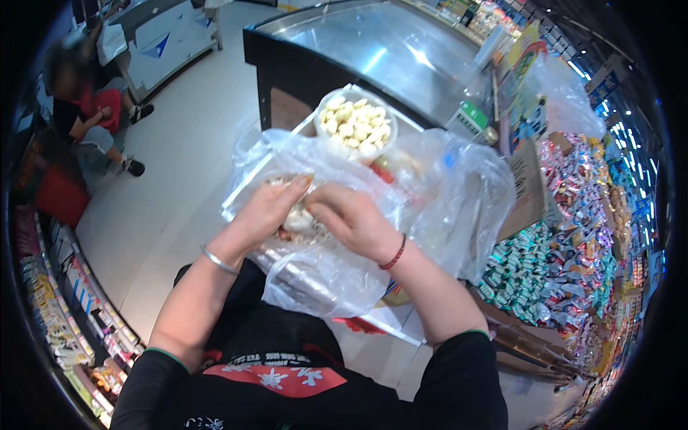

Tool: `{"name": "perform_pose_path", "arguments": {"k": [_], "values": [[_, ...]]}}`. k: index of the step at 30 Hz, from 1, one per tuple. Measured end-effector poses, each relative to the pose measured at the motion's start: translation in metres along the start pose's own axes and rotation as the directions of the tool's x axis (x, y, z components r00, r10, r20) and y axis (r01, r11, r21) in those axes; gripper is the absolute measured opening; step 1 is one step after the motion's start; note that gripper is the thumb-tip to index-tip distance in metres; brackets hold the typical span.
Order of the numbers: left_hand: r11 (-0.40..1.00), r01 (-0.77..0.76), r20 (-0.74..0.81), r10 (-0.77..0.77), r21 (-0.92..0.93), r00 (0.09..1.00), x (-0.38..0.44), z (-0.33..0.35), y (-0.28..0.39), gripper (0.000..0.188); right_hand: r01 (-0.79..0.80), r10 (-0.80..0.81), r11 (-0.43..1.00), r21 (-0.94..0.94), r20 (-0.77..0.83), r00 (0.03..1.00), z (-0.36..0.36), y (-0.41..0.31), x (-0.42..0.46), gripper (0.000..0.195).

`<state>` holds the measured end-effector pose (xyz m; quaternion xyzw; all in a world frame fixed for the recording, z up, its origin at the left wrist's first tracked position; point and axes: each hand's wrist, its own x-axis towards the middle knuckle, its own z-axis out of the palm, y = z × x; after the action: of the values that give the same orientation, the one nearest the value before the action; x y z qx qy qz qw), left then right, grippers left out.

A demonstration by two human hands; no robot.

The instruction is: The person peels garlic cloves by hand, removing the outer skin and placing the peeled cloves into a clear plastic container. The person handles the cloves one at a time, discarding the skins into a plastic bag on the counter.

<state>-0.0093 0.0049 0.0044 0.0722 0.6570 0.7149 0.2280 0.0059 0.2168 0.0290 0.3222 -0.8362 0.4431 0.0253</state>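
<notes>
Both my hands meet over an open clear plastic bag [322,285] that holds pale bits, probably garlic and loose skins. My left hand [269,212], below a silver bangle, has its fingers curled at a whitish piece, apparently a garlic bulb [299,220]. The fingertips of my right hand [349,217] press on the same piece from the other side; a red cord circles that wrist. Just beyond the hands stands a round clear tub [394,129] full of peeled garlic cloves [355,126]. A second plastic bag [457,193] with reddish and greenish contents lies to the right.
A black-edged display case [376,48] with a shiny top stands behind the tub. A green and white box [467,119] rests near its corner. Wrapped sweets [570,231] are heaped at the right beside a cardboard sign [524,185]. Another person [88,115] sits at the far left.
</notes>
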Motion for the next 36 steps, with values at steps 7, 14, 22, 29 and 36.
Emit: {"name": "perform_pose_path", "arguments": {"k": [7, 14, 22, 29, 36], "values": [[0.991, 0.030, 0.026, -0.027, -0.129, 0.999, 0.002, -0.003, -0.010, 0.048, 0.030, -0.030, 0.999, -0.034, -0.001, 1.000, 0.009, -0.008, 0.001, 0.009], [0.995, -0.010, 0.057, 0.015, -0.096, 0.998, 0.005, -0.011, -0.020, 0.045, -0.019, 0.020, 1.000, 0.020, -0.057, 0.998, 0.018, -0.009, 0.000, 0.011], [0.986, -0.059, 0.012, 0.062, -0.154, 0.998, 0.002, -0.005, -0.014, 0.047, -0.229, 0.283, 0.871, 0.435, -0.063, 0.957, 0.030, 0.004, 0.000, 0.011], [0.978, -0.043, 0.019, 0.048, -0.203, 0.999, -0.002, -0.002, -0.002, 0.047, -0.315, 0.320, 0.668, 0.674, 0.121, 0.940, 0.018, 0.010, -0.001, 0.013], [0.964, -0.011, -0.011, 0.009, -0.264, 1.000, -0.003, -0.006, -0.002, 0.047, -0.182, 0.189, 0.956, 0.229, -0.010, 0.982, 0.006, 0.009, -0.002, 0.019]]}}
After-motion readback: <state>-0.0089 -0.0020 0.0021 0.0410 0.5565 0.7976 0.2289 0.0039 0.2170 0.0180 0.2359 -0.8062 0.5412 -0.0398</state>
